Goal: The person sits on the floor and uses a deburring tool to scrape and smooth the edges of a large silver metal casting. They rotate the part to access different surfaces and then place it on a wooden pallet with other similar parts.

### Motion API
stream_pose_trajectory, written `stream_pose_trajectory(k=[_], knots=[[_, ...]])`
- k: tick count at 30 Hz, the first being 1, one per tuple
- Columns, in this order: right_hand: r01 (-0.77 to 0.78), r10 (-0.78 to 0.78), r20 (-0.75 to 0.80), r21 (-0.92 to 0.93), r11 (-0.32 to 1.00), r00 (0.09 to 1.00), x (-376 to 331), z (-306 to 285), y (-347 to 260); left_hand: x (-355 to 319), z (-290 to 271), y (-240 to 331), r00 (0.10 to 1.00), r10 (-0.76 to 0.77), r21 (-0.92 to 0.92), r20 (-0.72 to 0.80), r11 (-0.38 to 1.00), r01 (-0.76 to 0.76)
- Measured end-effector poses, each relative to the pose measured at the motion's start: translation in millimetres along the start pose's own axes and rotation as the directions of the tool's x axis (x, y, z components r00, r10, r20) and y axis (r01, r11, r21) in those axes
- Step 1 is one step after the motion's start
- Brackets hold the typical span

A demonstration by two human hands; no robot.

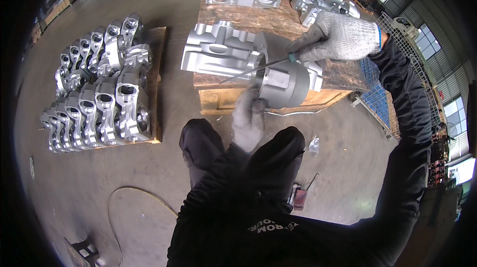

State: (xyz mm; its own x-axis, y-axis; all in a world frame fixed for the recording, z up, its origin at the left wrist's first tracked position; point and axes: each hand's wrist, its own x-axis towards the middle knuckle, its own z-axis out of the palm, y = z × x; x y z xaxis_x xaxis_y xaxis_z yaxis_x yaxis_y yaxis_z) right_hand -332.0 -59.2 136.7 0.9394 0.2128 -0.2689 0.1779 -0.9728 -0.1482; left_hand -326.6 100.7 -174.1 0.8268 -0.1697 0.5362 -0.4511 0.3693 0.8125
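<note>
Large silver cast-metal housing (pixel 248 66) lies on a wooden pallet (pixel 233 18). Right hand (pixel 338 38), grip pressed around a thin green-handled file (pixel 258 68); left hand (pixel 248 118) steadies the rim. The file could slip and jab that glove.

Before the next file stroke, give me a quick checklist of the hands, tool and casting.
1. Right hand gripping the file by its handle: ok.
2. Left hand against the lower edge of the casting: ok, though blurred.
3. Both hands gloved: ok.
4. Casting resting on the wooden crate: ok; whether it is clamped, cannot tell.
5. File tip lying on the casting's face: ok.
6. Floor cable away from the feet: cannot tell.
</note>
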Motion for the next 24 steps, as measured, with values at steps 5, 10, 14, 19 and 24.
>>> stream_pose_trajectory(k=[5,10,14,19,24], knots=[[-0.031,0.035,0.073,-0.052,0.998,0.997,-22,-28,4,9,3,19,0.996,-0.052,0.045,0.068,0.998,0.049],[0.023,-0.034,-0.057,-0.182,0.983,0.998,-8,-7,-12,17,12,8,0.997,-0.079,-0.197,-0.002,0.977,0.077],[0.095,-0.135,-0.181,-0.214,0.972,0.974,-32,-28,-23,37,18,15,0.997,-0.074,-0.202,0.008,0.977,0.074],[-0.090,-0.290,-0.406,-0.700,0.708,0.867,-12,7,-35,77,29,33,0.994,-0.105,-0.252,-0.037,0.963,0.093],[-0.114,-0.368,-0.446,-0.748,0.654,0.816,0,0,-25,125,34,20,0.994,-0.105,-0.205,-0.022,0.974,0.098]])
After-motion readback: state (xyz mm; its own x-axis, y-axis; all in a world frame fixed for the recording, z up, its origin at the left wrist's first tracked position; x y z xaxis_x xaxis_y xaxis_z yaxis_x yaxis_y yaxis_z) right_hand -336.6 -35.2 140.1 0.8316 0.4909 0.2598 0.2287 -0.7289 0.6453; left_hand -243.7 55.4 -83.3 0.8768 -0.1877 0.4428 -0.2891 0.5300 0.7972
